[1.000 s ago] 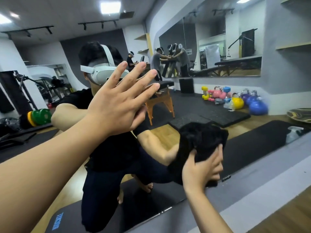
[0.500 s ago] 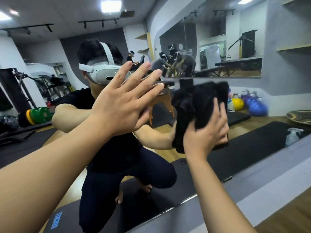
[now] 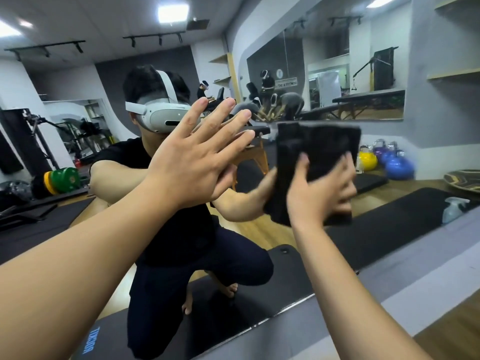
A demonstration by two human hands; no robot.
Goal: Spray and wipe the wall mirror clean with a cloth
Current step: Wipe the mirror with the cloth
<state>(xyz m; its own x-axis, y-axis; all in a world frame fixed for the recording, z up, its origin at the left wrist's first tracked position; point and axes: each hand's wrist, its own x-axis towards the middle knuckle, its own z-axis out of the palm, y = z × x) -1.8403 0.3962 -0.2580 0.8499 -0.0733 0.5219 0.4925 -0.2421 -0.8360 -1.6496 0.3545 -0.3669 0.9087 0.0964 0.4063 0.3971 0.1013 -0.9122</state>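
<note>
The wall mirror (image 3: 78,209) fills most of the view and reflects the gym and a crouching person in a white headset. My left hand (image 3: 192,154) is flat against the glass, fingers spread, holding nothing. My right hand (image 3: 319,188) presses a black cloth (image 3: 317,149) against the mirror, right of the left hand at about the same height; the hand is motion-blurred. A clear spray bottle (image 3: 453,209) shows at the far right, at the mirror's lower edge; whether it is real or reflected I cannot tell.
A grey wall strip (image 3: 389,284) runs below the mirror's bottom edge, with wooden floor (image 3: 452,331) at lower right. Reflected in the glass are black floor mats, coloured kettlebells (image 3: 384,159), a massage table and weight plates (image 3: 61,179).
My right hand has swept the black cloth up the glass from low down, then slightly rightward. My left hand has stayed planted on the mirror.
</note>
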